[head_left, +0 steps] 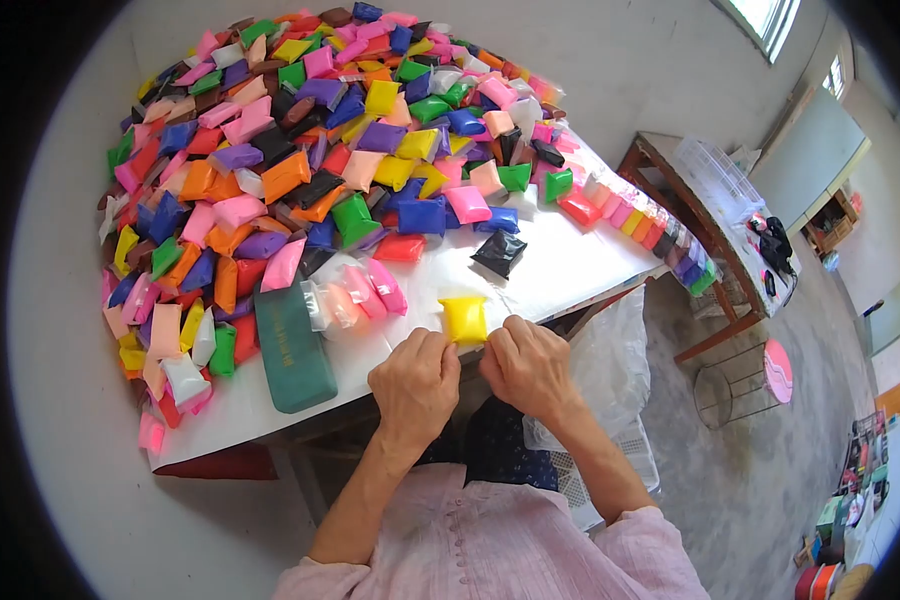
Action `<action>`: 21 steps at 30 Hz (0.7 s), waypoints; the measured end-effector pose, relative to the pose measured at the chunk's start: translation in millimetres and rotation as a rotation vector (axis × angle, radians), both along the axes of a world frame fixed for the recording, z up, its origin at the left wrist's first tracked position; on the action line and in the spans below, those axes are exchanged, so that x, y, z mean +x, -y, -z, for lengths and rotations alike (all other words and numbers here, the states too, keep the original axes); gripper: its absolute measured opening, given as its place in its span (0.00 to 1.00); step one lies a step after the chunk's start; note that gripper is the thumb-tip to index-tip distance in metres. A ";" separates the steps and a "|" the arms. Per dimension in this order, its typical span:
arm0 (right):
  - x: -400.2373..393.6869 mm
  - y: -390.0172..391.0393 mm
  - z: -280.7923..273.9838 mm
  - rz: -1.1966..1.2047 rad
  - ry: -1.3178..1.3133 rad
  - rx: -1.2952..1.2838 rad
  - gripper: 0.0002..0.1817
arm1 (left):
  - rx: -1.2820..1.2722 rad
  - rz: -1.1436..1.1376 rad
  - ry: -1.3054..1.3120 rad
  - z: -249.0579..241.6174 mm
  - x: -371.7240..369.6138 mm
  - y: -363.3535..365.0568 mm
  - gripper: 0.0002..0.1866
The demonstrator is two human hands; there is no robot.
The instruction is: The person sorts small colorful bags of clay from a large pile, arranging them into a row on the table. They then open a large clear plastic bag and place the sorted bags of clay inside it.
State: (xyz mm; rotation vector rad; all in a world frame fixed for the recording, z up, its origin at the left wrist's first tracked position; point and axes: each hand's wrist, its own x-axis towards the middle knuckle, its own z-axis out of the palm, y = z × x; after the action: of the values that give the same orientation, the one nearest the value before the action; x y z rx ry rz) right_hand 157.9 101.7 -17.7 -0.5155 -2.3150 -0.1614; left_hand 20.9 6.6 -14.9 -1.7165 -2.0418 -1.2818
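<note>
Between my two hands a small yellow packet point(464, 319) is held just above the table's front edge. My left hand point(416, 378) is closed, with its fingers pinching the packet's lower left corner. Its lower right corner is pinched by my right hand point(528, 368), which is closed too. Behind it on the white tabletop point(438, 272) lies a black packet point(499, 253). To the left are a dark green oblong case point(296, 350) and a few pink packets point(382, 287) in clear wrapping. What my fingertips do underneath is hidden.
A big heap of colourful packets point(300, 190) covers the table's back and left. Along the right edge runs a row of packets point(642, 226). A clear plastic bag point(610, 360) hangs by my right arm. Farther right stand another table point(700, 215) and a wire-framed stool point(778, 371).
</note>
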 end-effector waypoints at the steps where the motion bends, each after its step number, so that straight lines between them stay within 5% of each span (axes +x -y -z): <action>1: 0.7 1.0 1.9 -0.001 -0.017 -0.012 0.10 | 0.015 0.006 -0.017 1.3 0.3 0.2 0.05; 6: 2.2 7.6 10.0 0.024 -0.119 -0.064 0.08 | 0.065 0.059 -0.118 8.6 -0.7 2.9 0.04; 13: 15.7 24.3 -11.6 -0.162 -0.491 -1.095 0.12 | 0.254 0.171 -0.138 8.0 -7.2 17.8 0.05; 17: 21.1 15.2 -39.3 -0.460 -0.430 -1.682 0.14 | 0.337 0.206 -0.148 2.6 -7.9 18.9 0.07; 21: 11.8 -2.9 -31.6 -0.603 -0.428 -1.693 0.18 | 0.343 0.216 -0.106 -3.2 -17.3 12.3 0.08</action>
State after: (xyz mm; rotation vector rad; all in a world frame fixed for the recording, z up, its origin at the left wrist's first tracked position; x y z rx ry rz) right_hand 169.7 104.6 13.9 -0.4609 -1.5542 2.0496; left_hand 3.6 -5.6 -11.7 -1.8281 -1.5057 -1.4664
